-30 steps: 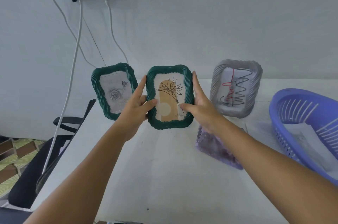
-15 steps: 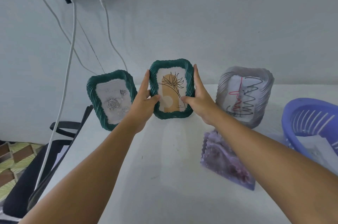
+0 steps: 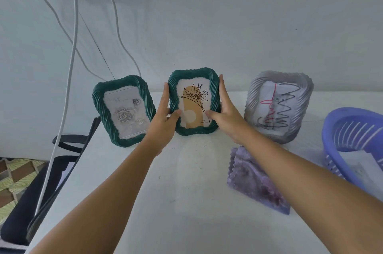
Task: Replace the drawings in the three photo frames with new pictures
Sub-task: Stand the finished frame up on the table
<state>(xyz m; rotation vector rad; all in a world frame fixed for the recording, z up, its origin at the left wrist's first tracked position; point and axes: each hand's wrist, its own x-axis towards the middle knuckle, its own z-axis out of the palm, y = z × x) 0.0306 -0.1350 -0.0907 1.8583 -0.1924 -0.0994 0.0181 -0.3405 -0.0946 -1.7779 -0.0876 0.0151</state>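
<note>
Pale wall (image 3: pixel 228 15), white table (image 3: pixel 186 222), patterned floor (image 3: pixel 12 177)

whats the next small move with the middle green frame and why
Probably let go of the green rope-edged frame with the flower print: it stands upright at the wall with both hands gripping its sides. The grey ribbed frame alone shows a scribbled drawing.

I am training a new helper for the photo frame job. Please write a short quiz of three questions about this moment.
1. True or false: both hands, left hand and right hand, hold the middle green frame.
2. Which frame shows hand-drawn scribbles? A) left green frame B) middle green frame C) grey frame
3. Fill in: the purple basket is at the table's ____ side.

Key: 1 true; 2 C; 3 right.
</note>
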